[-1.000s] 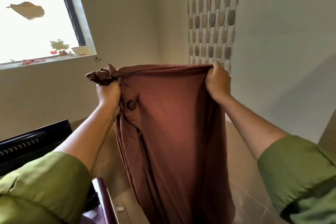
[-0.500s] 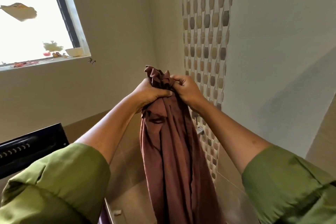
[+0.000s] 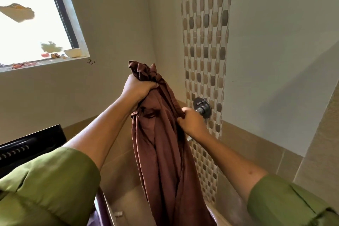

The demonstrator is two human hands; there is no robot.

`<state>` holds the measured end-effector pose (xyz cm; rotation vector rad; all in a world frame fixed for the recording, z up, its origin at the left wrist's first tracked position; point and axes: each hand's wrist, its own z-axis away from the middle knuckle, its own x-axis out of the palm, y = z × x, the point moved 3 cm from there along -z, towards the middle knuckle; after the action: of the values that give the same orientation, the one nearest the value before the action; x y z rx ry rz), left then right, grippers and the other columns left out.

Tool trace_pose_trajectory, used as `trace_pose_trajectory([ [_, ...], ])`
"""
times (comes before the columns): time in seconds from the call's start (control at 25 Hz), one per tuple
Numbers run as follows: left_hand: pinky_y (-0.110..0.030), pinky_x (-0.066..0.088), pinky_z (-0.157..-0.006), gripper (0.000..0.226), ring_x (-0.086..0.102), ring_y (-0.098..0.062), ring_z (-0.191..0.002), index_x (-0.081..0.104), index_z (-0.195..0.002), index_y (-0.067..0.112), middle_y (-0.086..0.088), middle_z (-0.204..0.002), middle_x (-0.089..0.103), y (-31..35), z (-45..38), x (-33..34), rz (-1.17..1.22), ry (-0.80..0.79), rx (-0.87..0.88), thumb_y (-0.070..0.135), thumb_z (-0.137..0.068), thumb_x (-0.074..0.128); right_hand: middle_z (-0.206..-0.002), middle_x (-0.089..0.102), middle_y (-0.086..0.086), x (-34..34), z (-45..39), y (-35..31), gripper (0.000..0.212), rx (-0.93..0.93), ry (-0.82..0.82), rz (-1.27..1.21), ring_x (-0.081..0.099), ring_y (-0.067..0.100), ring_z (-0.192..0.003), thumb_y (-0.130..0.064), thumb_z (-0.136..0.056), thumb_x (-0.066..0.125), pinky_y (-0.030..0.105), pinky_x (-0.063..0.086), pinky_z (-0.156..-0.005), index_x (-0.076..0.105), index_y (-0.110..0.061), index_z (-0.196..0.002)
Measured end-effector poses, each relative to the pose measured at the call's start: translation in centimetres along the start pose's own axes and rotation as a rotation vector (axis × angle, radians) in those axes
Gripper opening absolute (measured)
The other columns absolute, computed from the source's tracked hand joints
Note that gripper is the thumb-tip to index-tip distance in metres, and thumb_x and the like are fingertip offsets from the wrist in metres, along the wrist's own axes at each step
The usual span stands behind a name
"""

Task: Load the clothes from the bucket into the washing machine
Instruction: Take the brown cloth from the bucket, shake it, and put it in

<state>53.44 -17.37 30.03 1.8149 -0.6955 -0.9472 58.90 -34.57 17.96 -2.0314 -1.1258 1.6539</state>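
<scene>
A long brown garment (image 3: 165, 152) hangs bunched in front of me, held up at chest height. My left hand (image 3: 136, 88) is shut on its gathered top, with a tuft of cloth sticking out above the fist. My right hand (image 3: 190, 121) grips the garment's right edge lower down. The cloth trails down out of the bottom of the view. The black edge of the washing machine (image 3: 31, 145) shows at the left behind my left sleeve. The bucket is not in view.
A metal tap fitting (image 3: 202, 106) sticks out of the patterned tile strip just behind my right hand. A window (image 3: 27, 24) with small items on its sill is at the upper left. A dark purple rim (image 3: 102, 207) shows at the bottom.
A second ago both hands held the garment spread wide; they brought it together into a bunch. Since then my right hand has slid down the cloth's right edge while the left keeps the top.
</scene>
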Motion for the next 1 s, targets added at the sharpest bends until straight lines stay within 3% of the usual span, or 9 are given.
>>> trace_pose_trajectory([
  [0.16, -0.043, 0.058, -0.085, 0.031, 0.07, -0.023, -0.086, 0.07, -0.093, 0.017, -0.005, -0.092, 0.073, -0.8, -0.2, -1.6, 0.014, 0.059, -0.033, 0.02, -0.063, 0.077, -0.08, 0.063, -0.001, -2.6, -0.6, 0.1, 0.016, -0.015, 0.4, -0.186, 0.06, 0.02, -0.073, -0.014, -0.09, 0.046, 0.031, 0.043, -0.063, 0.062, -0.014, -0.093],
  [0.32, -0.038, 0.06, -0.078, 0.024, 0.07, -0.021, -0.082, 0.068, -0.081, 0.02, -0.001, -0.084, 0.072, -1.8, -0.7, -2.8, 0.024, 0.134, -0.06, 0.023, -0.058, 0.073, -0.104, 0.067, -0.001, -4.3, -0.1, -0.5, 0.023, -0.24, 0.619, -0.126, 0.062, 0.016, -0.093, -0.014, -0.096, 0.049, 0.028, 0.048, -0.077, 0.069, -0.015, -0.107],
  [0.44, -0.035, 0.059, -0.074, 0.021, 0.069, -0.02, -0.079, 0.066, -0.077, 0.023, 0.001, -0.082, 0.071, -2.3, -1.1, -3.2, 0.035, 0.177, -0.074, 0.025, -0.057, 0.07, -0.09, 0.066, -0.008, -4.1, 0.0, -0.5, 0.018, -0.264, 0.54, -0.304, 0.061, 0.011, -0.081, -0.017, -0.098, 0.047, 0.029, 0.048, -0.073, 0.064, -0.015, -0.106],
  [0.56, -0.031, 0.057, -0.068, 0.017, 0.069, -0.018, -0.075, 0.065, -0.074, 0.023, 0.003, -0.079, 0.07, -2.3, -1.5, -3.3, 0.076, 0.231, -0.08, 0.026, -0.058, 0.068, -0.089, 0.063, -0.013, -2.1, 0.3, 0.2, 0.022, -0.291, 0.155, -0.424, 0.059, 0.003, -0.078, -0.032, -0.095, 0.057, 0.027, 0.046, -0.073, 0.054, -0.021, -0.113],
  [0.64, -0.026, 0.052, -0.061, 0.015, 0.068, -0.017, -0.072, 0.064, -0.073, 0.024, 0.004, -0.077, 0.069, -2.5, -1.6, -3.3, 0.091, 0.266, -0.084, 0.026, -0.059, 0.068, -0.107, 0.065, -0.009, -0.4, 0.7, 1.3, 0.042, -0.316, -0.212, -0.304, 0.061, 0.003, -0.093, -0.041, -0.086, 0.067, 0.024, 0.048, -0.084, 0.052, -0.026, -0.123],
  [0.72, -0.026, 0.052, -0.061, 0.016, 0.068, -0.017, -0.074, 0.064, -0.074, 0.025, 0.004, -0.079, 0.069, -2.9, -1.9, -3.7, 0.092, 0.285, -0.096, 0.028, -0.059, 0.069, -0.102, 0.069, -0.004, 0.3, 0.8, 3.2, 0.03, -0.31, -0.397, -0.013, 0.065, 0.012, -0.091, -0.034, -0.086, 0.067, 0.029, 0.052, -0.081, 0.06, -0.024, -0.114],
  [0.8, -0.033, 0.058, -0.069, 0.02, 0.069, -0.02, -0.078, 0.065, -0.077, 0.025, 0.002, -0.084, 0.071, -3.6, -2.3, -4.3, 0.111, 0.297, -0.099, 0.029, -0.059, 0.07, -0.091, 0.071, 0.008, -0.2, -0.1, 6.0, 0.01, -0.192, -0.337, 0.304, 0.066, 0.027, -0.086, -0.021, -0.084, 0.058, 0.032, 0.051, -0.07, 0.065, -0.016, -0.089],
  [0.88, -0.038, 0.059, -0.077, 0.019, 0.069, -0.021, -0.081, 0.066, -0.077, 0.027, 0.002, -0.086, 0.071, -4.3, -2.5, -5.0, 0.136, 0.323, -0.09, 0.031, -0.059, 0.072, -0.088, 0.07, 0.014, -2.1, -0.9, 8.7, 0.015, 0.024, -0.125, 0.513, 0.066, 0.033, -0.084, -0.018, -0.085, 0.052, 0.031, 0.047, -0.065, 0.065, -0.01, -0.083],
  [1.0, -0.036, 0.058, -0.075, 0.012, 0.069, -0.021, -0.081, 0.066, -0.073, 0.027, 0.005, -0.08, 0.07, -5.0, -2.4, -5.6, 0.203, 0.4, -0.036, 0.029, -0.063, 0.073, -0.095, 0.068, 0.02, -6.6, -2.6, 10.2, 0.018, 0.27, 0.193, 0.455, 0.064, 0.04, -0.089, -0.006, -0.084, 0.046, 0.034, 0.043, -0.067, 0.064, -0.006, -0.089],
])
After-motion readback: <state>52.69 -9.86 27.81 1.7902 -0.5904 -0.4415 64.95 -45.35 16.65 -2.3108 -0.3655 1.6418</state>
